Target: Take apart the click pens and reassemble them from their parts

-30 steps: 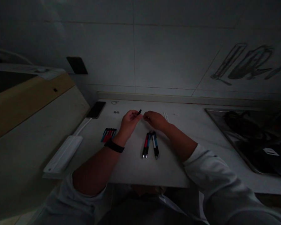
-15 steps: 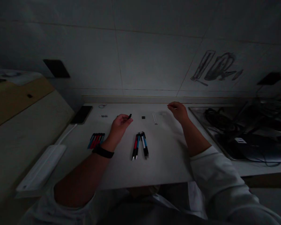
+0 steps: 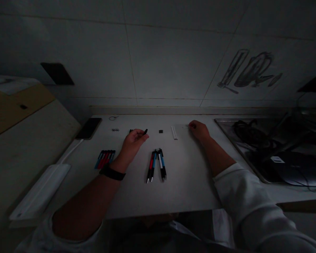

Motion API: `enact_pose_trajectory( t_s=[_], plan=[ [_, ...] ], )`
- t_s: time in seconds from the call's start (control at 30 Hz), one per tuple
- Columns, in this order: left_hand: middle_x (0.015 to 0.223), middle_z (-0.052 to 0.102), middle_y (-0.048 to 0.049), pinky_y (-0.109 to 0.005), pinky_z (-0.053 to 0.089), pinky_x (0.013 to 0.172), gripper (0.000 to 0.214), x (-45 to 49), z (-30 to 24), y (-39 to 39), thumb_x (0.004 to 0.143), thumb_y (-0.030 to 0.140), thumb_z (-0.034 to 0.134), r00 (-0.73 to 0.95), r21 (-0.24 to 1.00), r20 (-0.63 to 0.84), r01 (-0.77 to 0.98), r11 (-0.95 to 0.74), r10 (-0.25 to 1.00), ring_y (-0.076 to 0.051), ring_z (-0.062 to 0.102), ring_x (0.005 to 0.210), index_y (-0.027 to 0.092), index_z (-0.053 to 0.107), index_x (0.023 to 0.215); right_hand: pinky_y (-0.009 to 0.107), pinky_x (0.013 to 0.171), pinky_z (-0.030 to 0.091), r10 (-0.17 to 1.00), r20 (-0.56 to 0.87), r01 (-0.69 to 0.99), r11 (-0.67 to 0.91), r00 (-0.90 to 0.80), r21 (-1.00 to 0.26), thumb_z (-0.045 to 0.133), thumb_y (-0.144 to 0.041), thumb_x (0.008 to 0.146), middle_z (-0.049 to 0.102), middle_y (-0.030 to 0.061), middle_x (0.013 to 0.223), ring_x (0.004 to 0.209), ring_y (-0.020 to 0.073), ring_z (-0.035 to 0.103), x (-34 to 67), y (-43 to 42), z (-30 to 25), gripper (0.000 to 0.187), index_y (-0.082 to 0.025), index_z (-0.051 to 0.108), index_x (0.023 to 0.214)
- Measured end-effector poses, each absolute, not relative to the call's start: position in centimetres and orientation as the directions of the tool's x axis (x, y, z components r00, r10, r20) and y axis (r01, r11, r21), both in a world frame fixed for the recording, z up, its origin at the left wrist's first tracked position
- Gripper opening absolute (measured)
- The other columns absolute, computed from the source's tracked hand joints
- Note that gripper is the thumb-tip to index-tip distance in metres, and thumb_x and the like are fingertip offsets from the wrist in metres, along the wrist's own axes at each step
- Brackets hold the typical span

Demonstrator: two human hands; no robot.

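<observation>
The scene is very dark. My left hand [image 3: 133, 140] is closed on a small black pen part [image 3: 145, 131], held just above the white table [image 3: 184, 182]. My right hand [image 3: 198, 129] rests far back on the table with its fingers curled down at a faint small item I cannot make out. Between the hands lie a tiny black piece [image 3: 160, 131] and thin white refills [image 3: 174, 133]. Several assembled pens [image 3: 156, 164] lie side by side in front of me. A row of red and blue pen barrels [image 3: 104, 159] lies left of my left wrist.
A dark phone [image 3: 89, 128] with a white cable sits at the back left, a long white block [image 3: 39, 191] at the left edge. Small springs [image 3: 115, 129] lie near the back. A metal tray [image 3: 274, 151] with dark cables and a bag is at the right.
My right hand left the left hand, moved right and back across the table, and now sits lower on the surface. The left hand kept its black part. The view shifted right.
</observation>
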State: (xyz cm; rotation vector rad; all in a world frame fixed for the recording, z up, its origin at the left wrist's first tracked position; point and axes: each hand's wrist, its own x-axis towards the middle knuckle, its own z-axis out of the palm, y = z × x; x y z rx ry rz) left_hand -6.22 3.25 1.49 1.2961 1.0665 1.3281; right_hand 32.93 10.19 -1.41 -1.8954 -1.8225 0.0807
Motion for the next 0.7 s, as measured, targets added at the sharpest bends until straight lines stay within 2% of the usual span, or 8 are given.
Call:
enact_pose_trajectory(
  t_s=[0.7],
  plan=[
    [0.087,0.070,-0.0024,-0.030,0.050,0.080,0.030,-6.23,2.11,2.98,0.074,0.037,0.084,0.059,0.986,0.164,-0.047,-0.161,0.985,-0.016,0.064,0.080,0.020,0.067,0.092,0.032,0.088,0.051,0.962,0.264,0.903,0.049,0.072,-0.427,0.065,-0.018,0.086,0.078,0.0067,0.104,0.093,0.0203,0.071,32.41,9.25,-0.79,0.030,-0.021,0.073,0.114]
  ],
)
